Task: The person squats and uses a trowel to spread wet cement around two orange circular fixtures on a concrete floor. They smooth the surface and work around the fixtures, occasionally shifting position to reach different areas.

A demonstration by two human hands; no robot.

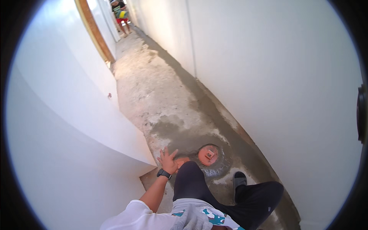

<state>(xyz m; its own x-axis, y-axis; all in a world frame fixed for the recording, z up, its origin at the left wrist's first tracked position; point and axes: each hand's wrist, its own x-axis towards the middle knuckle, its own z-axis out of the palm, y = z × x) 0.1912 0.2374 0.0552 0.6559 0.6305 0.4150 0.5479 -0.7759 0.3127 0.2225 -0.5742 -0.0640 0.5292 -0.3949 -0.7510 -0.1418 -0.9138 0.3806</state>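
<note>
Orange-red and round, the drain cover sits flush in the concrete floor, ringed by a dark wet patch of fresh grey mortar, just ahead of my bent knee and between the two white walls of this narrow passage. My left hand is spread flat with the fingers wide, close to the ground beside a smaller orange piece that lies just left of the cover; I hold nothing in it, and I cannot tell whether the palm actually touches the floor. A black wristwatch sits on that wrist. My right hand is low at the picture's edge in a pale work glove, resting near my lap; whether it is closed on anything I cannot tell.

I judge the cover to be rigid plastic: light, stiff, not fragile, but likely slick where wet mortar has smeared it. The small square boss at its centre looks like the natural place to pinch it; otherwise the rim, if it is not bedded in. The mortar around it looks soft and easily marred. My black sandal stands on the damp edge to the right. Far down the passage another person stands.
</note>
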